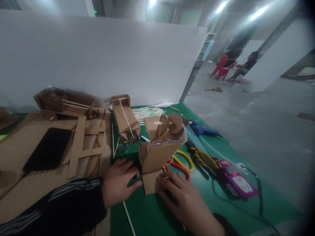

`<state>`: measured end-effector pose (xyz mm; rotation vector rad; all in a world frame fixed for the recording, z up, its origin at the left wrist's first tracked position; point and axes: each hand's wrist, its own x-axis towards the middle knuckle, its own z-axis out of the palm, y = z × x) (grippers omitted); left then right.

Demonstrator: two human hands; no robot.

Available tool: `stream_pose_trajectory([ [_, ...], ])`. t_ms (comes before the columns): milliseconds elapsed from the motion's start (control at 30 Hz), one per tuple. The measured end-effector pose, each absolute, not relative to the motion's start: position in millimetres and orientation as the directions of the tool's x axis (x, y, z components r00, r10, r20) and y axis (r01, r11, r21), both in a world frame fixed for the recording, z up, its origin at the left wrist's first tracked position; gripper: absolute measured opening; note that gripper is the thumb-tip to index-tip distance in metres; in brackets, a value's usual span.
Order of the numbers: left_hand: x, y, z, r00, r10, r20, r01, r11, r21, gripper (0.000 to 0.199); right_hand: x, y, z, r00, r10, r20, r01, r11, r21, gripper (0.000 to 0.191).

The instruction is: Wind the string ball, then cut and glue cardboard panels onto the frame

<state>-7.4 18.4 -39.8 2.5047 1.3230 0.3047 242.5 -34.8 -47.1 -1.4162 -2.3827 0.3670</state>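
A cardboard model (159, 157) stands upright on the green table, with round cardboard discs and a stick at its top and a flat flap at its foot. My left hand (120, 180) lies on the left of this flap, fingers spread, its thumb pointing to the flap's edge. On the other side, my right hand (182, 195) has its fingertips at the flap's right edge, thumb apart from the fingers; neither hand wraps round the model. Red-handled scissors (180, 171) and a yellow handle loop (188, 160) show behind the right hand.
Pliers (205, 160), a blue glue gun (204, 129) and a purple power strip (236, 180) with cables lie right. Another cardboard model (125, 118) and scattered sticks (147, 113) are behind. A phone (49, 149) rests on cardboard at left. A white panel (98, 59) borders the back.
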Motion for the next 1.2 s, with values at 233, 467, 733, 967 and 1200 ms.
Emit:
stream_pose_trajectory([
  [233,-6,21,-43,0.555,0.829,0.07,0.762,-0.54,0.358,0.013,240,-35,-49,-0.428,0.884,0.188,0.803,0.468,-0.368,0.03],
  [467,-5,22,-42,0.552,0.831,0.063,0.758,-0.532,0.376,0.013,239,-33,-50,-0.424,0.884,0.2,0.799,0.468,-0.376,0.029],
  [733,-4,20,-38,0.54,0.838,0.083,0.744,-0.521,0.418,0.014,238,-35,-47,-0.422,0.88,0.218,0.767,0.474,-0.433,0.03],
  [967,-5,16,-38,0.47,0.88,0.066,0.775,-0.447,0.446,0.04,261,-30,-45,-0.152,0.841,0.52,0.841,0.387,-0.379,0.013],
  [1200,-2,22,-42,0.403,0.9,0.169,0.716,-0.424,0.555,0.122,282,3,-37,-0.155,0.952,0.265,0.985,0.168,-0.028,0.037],
])
